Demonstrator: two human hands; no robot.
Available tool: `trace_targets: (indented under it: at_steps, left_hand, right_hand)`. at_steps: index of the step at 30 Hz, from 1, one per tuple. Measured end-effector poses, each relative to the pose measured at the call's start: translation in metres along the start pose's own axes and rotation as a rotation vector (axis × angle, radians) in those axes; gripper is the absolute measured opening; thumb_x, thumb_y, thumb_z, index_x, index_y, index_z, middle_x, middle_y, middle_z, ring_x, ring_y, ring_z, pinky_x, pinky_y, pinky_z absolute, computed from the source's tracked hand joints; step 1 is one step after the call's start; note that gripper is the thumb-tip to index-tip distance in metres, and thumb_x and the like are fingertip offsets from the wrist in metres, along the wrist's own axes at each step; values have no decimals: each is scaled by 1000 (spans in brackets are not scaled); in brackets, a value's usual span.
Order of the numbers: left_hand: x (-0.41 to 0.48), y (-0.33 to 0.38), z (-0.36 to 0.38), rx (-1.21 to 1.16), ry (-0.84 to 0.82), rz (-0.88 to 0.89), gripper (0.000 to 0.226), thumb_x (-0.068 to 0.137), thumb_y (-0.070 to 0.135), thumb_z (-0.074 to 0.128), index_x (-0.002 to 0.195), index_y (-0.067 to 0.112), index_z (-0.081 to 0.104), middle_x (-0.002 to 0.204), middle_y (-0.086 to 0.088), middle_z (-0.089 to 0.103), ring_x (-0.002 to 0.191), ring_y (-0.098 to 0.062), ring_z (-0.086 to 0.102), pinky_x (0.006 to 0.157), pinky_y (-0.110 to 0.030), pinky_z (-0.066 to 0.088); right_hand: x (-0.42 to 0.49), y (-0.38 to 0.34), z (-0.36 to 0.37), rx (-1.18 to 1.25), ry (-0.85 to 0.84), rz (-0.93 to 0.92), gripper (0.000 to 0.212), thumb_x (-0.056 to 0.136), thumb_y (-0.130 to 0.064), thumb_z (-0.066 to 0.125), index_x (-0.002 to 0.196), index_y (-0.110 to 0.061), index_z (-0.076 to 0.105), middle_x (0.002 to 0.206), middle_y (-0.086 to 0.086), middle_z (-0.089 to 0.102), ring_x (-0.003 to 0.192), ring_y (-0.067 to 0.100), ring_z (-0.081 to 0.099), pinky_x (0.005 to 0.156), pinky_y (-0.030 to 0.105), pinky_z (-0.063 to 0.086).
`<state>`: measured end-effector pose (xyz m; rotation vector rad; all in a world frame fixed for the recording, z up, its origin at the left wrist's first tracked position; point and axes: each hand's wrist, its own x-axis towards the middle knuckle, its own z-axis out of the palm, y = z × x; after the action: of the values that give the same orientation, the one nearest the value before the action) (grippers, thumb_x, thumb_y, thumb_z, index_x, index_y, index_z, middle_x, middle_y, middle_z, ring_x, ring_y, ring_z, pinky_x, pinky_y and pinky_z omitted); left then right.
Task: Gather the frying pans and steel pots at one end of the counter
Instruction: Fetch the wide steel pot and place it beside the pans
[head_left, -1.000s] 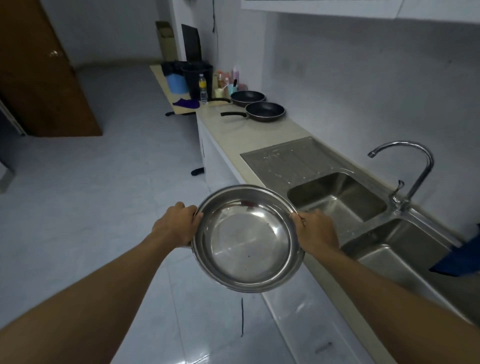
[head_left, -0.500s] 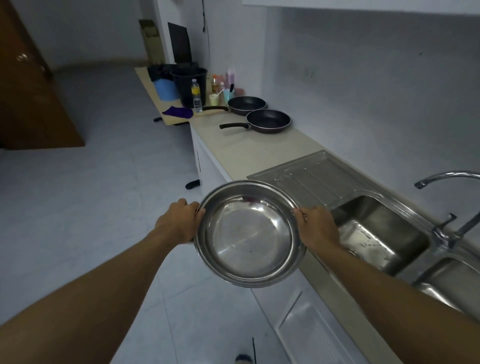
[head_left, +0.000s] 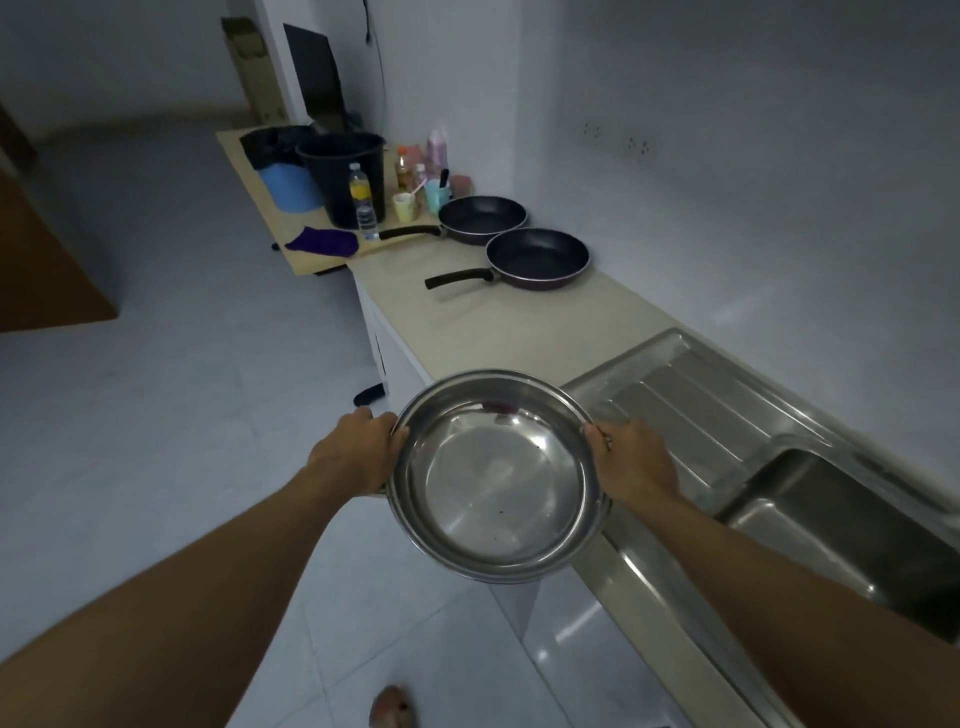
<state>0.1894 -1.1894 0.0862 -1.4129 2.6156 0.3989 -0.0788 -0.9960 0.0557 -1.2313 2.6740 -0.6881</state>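
A wide shiny steel pot (head_left: 496, 478) hangs in the air in front of me, just off the counter's front edge. My left hand (head_left: 356, 449) grips its left rim and my right hand (head_left: 631, 460) grips its right rim. Two black frying pans rest side by side at the far end of the beige counter (head_left: 498, 327): the nearer frying pan (head_left: 537, 257) and the farther frying pan (head_left: 483, 217), both with handles pointing left.
A steel sink (head_left: 810, 519) with a ribbed drainboard (head_left: 696, 410) fills the counter on the right. Beyond the pans stand cups, bottles, a black bucket (head_left: 345, 176), a blue bucket (head_left: 290, 187) and a purple cloth (head_left: 324, 242) on a low board. Tiled floor lies to the left.
I have walked along the counter toward the pans with the pot held in both hands. The faucet has slid out of view on the right and the pans look closer.
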Motion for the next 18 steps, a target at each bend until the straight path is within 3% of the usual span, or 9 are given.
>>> trace_targets:
  at_steps: [4, 8, 11, 15, 18]
  left_hand:
    - [71, -12, -13, 12, -5, 72, 45, 104, 51, 26, 107, 18, 56, 112, -11, 52, 100, -28, 56, 92, -50, 51]
    - [140, -22, -31, 50, -22, 197, 46, 105, 49, 27, 111, 16, 58, 108, -12, 54, 102, -30, 56, 93, -50, 50]
    - [183, -19, -41, 35, -39, 281, 45, 105, 47, 29, 109, 13, 58, 102, -10, 49, 103, -32, 54, 92, -49, 49]
    - [231, -8, -43, 52, -90, 373, 47, 105, 48, 27, 112, 12, 57, 108, -13, 50, 105, -31, 52, 93, -52, 49]
    - [267, 5, -41, 58, -114, 438, 48, 105, 47, 28, 112, 10, 57, 108, -15, 51, 105, -32, 52, 93, -52, 48]
  right_hand:
    - [42, -14, 20, -8, 37, 68, 36, 104, -35, 48, 92, -14, 74, 97, 17, 69, 93, 38, 62, 78, 39, 49]
    - [74, -29, 34, -1, 63, 155, 38, 105, -34, 48, 95, -9, 75, 91, 21, 69, 92, 39, 63, 82, 42, 53]
    - [92, -37, 37, -13, 86, 254, 40, 106, -36, 45, 102, -10, 75, 98, 23, 67, 97, 40, 62, 87, 47, 53]
    - [110, -33, 42, -45, 94, 333, 41, 106, -37, 43, 100, -14, 75, 95, 23, 68, 90, 39, 66, 86, 44, 54]
    - [123, -27, 47, -41, 113, 425, 40, 105, -40, 44, 100, -16, 76, 98, 23, 68, 95, 40, 65, 85, 42, 54]
